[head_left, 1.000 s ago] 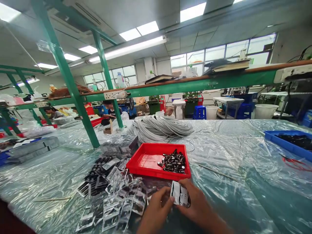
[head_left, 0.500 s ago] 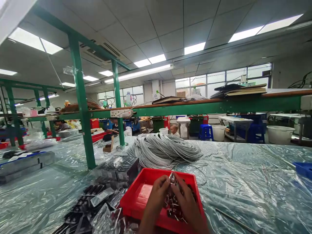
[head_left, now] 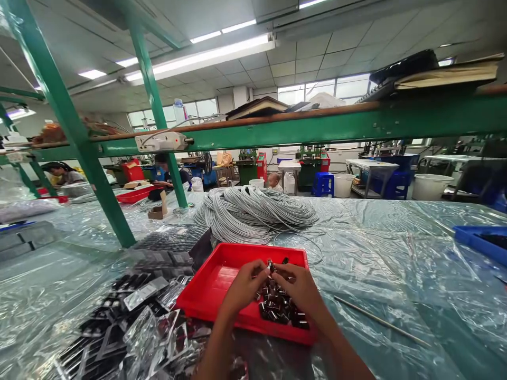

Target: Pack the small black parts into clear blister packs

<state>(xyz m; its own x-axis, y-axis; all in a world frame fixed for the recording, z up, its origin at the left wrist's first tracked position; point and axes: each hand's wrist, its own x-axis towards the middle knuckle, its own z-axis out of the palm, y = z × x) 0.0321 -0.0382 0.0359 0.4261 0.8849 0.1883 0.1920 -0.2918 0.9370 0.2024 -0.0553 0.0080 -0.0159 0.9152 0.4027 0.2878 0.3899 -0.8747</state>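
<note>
A small dark part [head_left: 271,265] is pinched between left hand [head_left: 242,285] and right hand [head_left: 300,287]. Both are held over the parts [head_left: 277,310] in a red tray [head_left: 217,285].

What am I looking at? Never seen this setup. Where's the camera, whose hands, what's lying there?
No machine here: a person works with two bare hands, and the single picture comes from a camera worn on their head, looking forward and down. The left hand and right hand meet fingertip to fingertip over a red tray, pinching a small metal part above a heap of similar dark parts. Left of the tray lie shiny plastic packets; behind it is a coil of grey cable. A thin rod lies to the right, a blue tray farther off. Everything sits on clear plastic sheeting. A green shelf frame stands overhead.
</note>
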